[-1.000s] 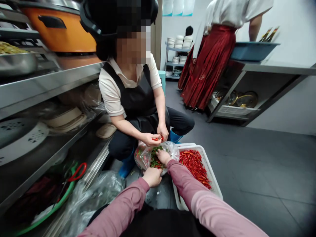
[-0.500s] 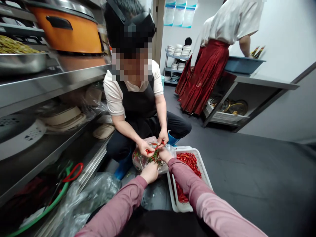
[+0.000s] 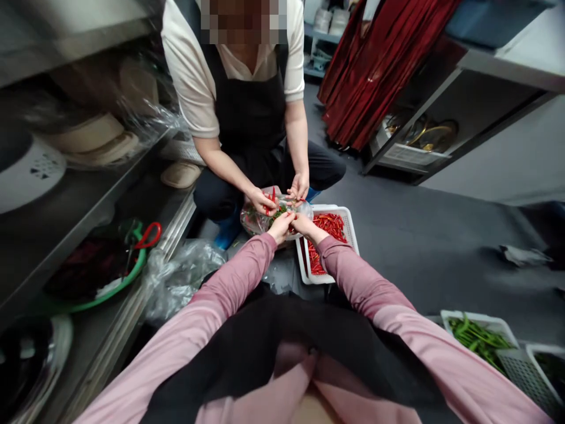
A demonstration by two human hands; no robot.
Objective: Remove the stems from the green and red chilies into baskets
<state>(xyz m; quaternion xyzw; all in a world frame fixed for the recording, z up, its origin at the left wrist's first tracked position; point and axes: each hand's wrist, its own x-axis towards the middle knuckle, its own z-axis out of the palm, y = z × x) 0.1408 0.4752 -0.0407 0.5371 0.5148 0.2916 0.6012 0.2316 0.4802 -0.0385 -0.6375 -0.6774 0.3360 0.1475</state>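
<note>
Both arms reach fwd in pink sleeves (image 3: pixel 247 259), elbows apart, converging mid-scene. L hand (image 3: pixel 279 227) angles in from near L, R hand (image 3: pixel 306 225) from near R; fingers bent, tips v. close tog. over the near side of a clear plastic bag (image 3: pixel 252 221) w/ green bits (image 3: pixel 279 211). Can't tell if either's pinching anything, too small. Red chillies (image 3: pixel 329 224) lie in a white basket (image 3: pixel 352 234) just R of bag. Co-worker's R hand (image 3: pixel 260 200), just beyond on far side, holds a few more.
</note>
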